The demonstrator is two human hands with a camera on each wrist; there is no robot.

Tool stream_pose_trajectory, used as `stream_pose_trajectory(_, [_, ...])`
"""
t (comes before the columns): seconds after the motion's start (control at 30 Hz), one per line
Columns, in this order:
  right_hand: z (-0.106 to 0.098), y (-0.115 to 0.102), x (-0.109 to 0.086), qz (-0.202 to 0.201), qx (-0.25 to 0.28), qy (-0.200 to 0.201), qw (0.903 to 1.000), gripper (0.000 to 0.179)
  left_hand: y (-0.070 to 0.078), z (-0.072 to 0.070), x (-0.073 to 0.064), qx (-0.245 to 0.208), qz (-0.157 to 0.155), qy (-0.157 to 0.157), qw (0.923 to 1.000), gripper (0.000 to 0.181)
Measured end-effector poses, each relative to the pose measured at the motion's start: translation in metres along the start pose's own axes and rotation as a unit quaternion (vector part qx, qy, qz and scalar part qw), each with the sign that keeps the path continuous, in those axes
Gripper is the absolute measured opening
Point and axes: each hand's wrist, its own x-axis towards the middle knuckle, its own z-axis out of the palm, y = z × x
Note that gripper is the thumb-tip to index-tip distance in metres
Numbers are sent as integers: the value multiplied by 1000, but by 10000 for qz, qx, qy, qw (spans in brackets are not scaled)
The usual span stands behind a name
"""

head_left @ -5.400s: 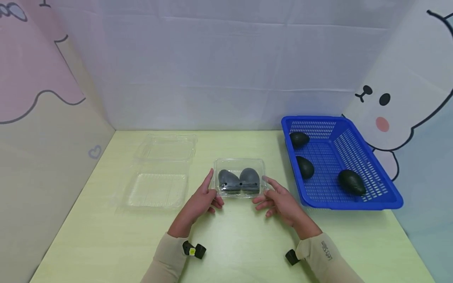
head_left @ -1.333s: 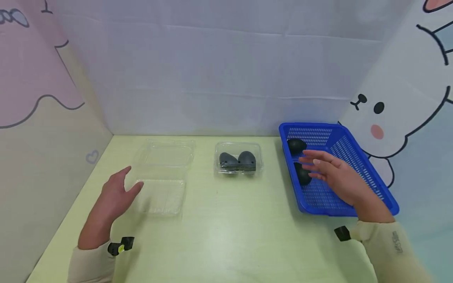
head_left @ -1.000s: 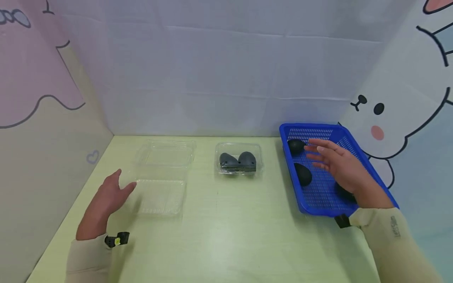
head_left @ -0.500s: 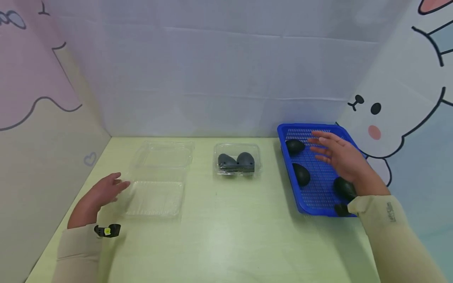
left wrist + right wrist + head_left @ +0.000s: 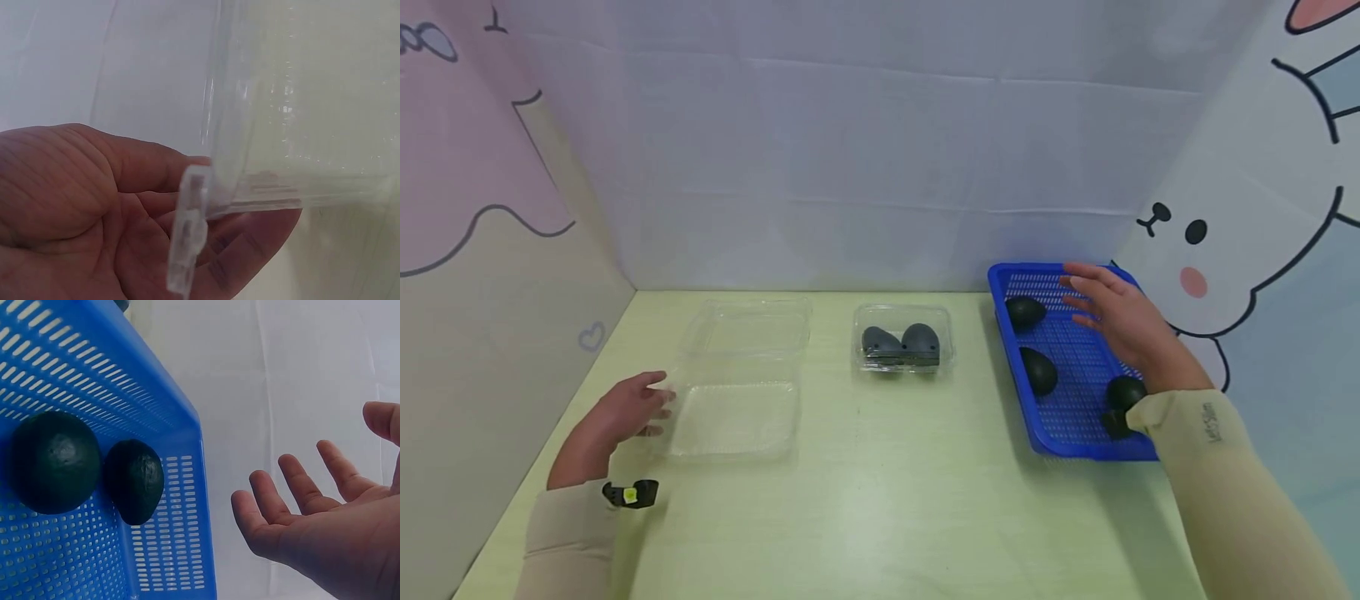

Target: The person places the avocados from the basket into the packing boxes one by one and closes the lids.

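Observation:
A clear plastic clamshell box [image 5: 733, 421] lies open on the table at left, its lid [image 5: 748, 329] folded back. My left hand [image 5: 632, 408] grips its left edge; in the left wrist view the thumb is on one side of the rim [image 5: 194, 231] and the fingers curl beneath. My right hand [image 5: 1108, 312] hovers over the far part of the blue basket [image 5: 1037, 429], fingers spread and holding nothing. Dark green avocados lie in the basket: one avocado [image 5: 1025, 312] at the back, another avocado [image 5: 1039, 371] nearer, and an avocado [image 5: 1125, 392] partly hidden by my right wrist.
A closed clear box [image 5: 904, 315] with two dark avocados [image 5: 920, 342] inside stands at the middle back of the table [image 5: 880, 483]. White cloth [image 5: 880, 167] hangs behind it, and printed panels flank the table on both sides.
Both hands have left the closed box, which now sits farther back. The left hand has reached the open clamshell and taken its edge; the right has moved over the basket and farther back.

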Motion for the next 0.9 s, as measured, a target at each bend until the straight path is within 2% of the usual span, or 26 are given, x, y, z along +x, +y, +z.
stream_pose_trajectory(0.13, [2,0,8,155,-140,157,9997,71,-1,2,-1,-57,18,11,10000,62])
stream_pose_trajectory(0.4, [2,8,28,190,-1027,284,9941,75,0,11,-3,-302,109,-34,9995,59])
stream_pose_trajectory(0.63, [1,19,46,281,-1926,196,9807,80,2,20,-9,-384,219,-182,9989,59])
stream_pose_trajectory(0.9, [9,38,67,-34,-2837,-41,9589,80,1,26,-21,-671,419,-261,9965,61])
